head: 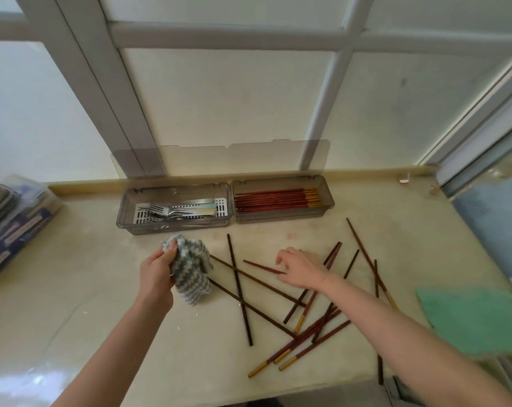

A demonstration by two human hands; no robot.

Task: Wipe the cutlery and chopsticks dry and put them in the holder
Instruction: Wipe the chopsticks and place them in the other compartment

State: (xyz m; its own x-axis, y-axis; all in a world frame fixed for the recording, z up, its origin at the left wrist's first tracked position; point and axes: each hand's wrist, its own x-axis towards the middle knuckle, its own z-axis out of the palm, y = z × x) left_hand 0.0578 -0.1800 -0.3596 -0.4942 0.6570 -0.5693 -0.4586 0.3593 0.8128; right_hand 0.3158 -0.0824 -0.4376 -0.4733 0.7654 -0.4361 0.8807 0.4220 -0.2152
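tabletop [102,289]: pale, marbled stone, running beneath a window.
holder [175,226]: two clear trays side by side at the back edge.
loose chopsticks [240,292]: dark, gold-tipped, scattered criss-cross right of centre.
green cloth [471,318]: flat at the right edge.
wrapped stack [14,227]: at the left edge.

No text can be read; the blurred packet [17,227] at the left edge may carry print.
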